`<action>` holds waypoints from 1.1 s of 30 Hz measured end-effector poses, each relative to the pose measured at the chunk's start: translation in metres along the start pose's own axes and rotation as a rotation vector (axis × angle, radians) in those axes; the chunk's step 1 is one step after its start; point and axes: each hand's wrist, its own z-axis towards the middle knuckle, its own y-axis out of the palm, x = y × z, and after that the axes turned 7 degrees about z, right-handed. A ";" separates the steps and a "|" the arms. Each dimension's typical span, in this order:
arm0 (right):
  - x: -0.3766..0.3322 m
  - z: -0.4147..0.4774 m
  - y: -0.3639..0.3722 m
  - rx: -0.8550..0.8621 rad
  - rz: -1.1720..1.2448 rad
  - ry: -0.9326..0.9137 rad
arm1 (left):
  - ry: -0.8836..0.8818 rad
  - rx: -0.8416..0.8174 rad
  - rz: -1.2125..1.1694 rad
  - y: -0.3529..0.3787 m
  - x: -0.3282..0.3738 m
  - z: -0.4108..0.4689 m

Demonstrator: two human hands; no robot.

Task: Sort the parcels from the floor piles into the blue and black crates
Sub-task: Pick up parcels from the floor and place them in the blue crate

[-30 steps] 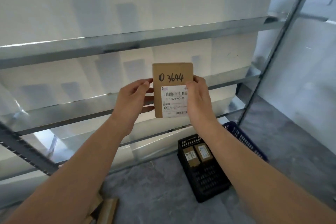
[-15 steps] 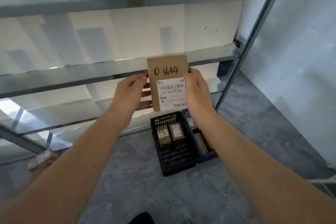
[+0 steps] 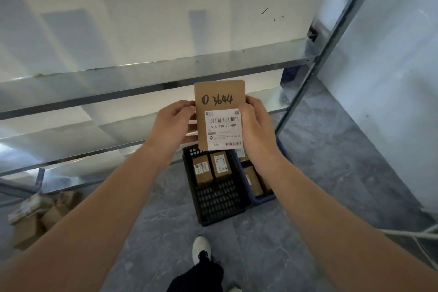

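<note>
Parcels sit in two crates on the grey floor (image 3: 331,185), below a metal shelf rack (image 3: 151,73): the black crate (image 3: 220,201) holds two at its far end, the blue crate (image 3: 263,198) just right of it holds more. A loose pile (image 3: 40,211) lies at left. Above the crates, the left hand (image 3: 174,125) and right hand (image 3: 257,130) grip a brown parcel (image 3: 220,99) upright by its side edges, fingers closed on it, white label (image 3: 224,129) facing the camera.

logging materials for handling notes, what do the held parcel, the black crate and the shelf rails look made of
Held parcel: brown cardboard, matte, with marker writing and a white paper label.
Black crate: probably moulded plastic, judging by its perforated grid floor and walls.
Shelf rails: likely galvanised or plain steel, grey with a dull metallic sheen.
</note>
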 end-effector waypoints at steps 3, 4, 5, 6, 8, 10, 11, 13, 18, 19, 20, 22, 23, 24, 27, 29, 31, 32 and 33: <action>0.006 0.032 0.002 0.012 0.010 0.015 | -0.024 -0.007 0.012 0.008 0.002 0.035; 0.008 0.044 0.002 0.023 0.015 0.021 | -0.030 -0.013 0.012 0.011 0.003 0.047; 0.010 0.054 0.001 0.033 0.014 0.026 | -0.037 -0.015 0.011 0.015 0.005 0.057; 0.012 0.065 0.000 0.039 0.005 0.029 | -0.048 -0.015 0.011 0.019 0.007 0.068; 0.014 0.085 -0.005 0.047 -0.007 0.040 | -0.058 -0.019 0.018 0.030 0.010 0.087; 0.017 0.106 -0.016 0.045 -0.015 0.047 | -0.069 -0.020 0.021 0.043 0.011 0.103; 0.019 0.117 -0.022 0.039 -0.017 0.051 | -0.078 -0.015 0.020 0.051 0.012 0.111; 0.024 0.141 -0.037 0.017 0.002 0.075 | -0.098 0.003 0.025 0.072 0.012 0.128; 0.048 0.199 -0.082 -0.047 0.025 0.117 | -0.130 0.069 0.024 0.131 0.010 0.164; 0.054 0.212 -0.093 -0.068 0.023 0.123 | -0.133 0.092 0.020 0.145 0.009 0.172; 0.061 0.227 -0.104 -0.093 0.018 0.132 | -0.142 0.124 0.014 0.161 0.005 0.180; 0.077 0.255 -0.126 -0.147 -0.001 0.143 | -0.164 0.186 -0.016 0.192 -0.005 0.198; 0.086 0.269 -0.137 -0.173 -0.016 0.146 | -0.184 0.206 -0.039 0.208 -0.012 0.208; 0.096 0.281 -0.147 -0.187 -0.028 0.160 | -0.215 0.218 -0.065 0.223 -0.020 0.217; 0.131 0.315 -0.172 -0.160 -0.031 0.214 | -0.290 0.220 -0.123 0.259 -0.051 0.247; 0.162 0.337 -0.181 -0.072 -0.013 0.266 | -0.317 0.192 -0.130 0.278 -0.081 0.272; 0.200 0.356 -0.184 -0.013 -0.016 0.327 | -0.351 0.161 -0.124 0.295 -0.116 0.297; 0.220 0.364 -0.184 0.007 -0.016 0.351 | -0.361 0.149 -0.118 0.302 -0.134 0.310; 0.240 0.370 -0.184 0.024 -0.020 0.364 | -0.373 0.139 -0.110 0.309 -0.153 0.323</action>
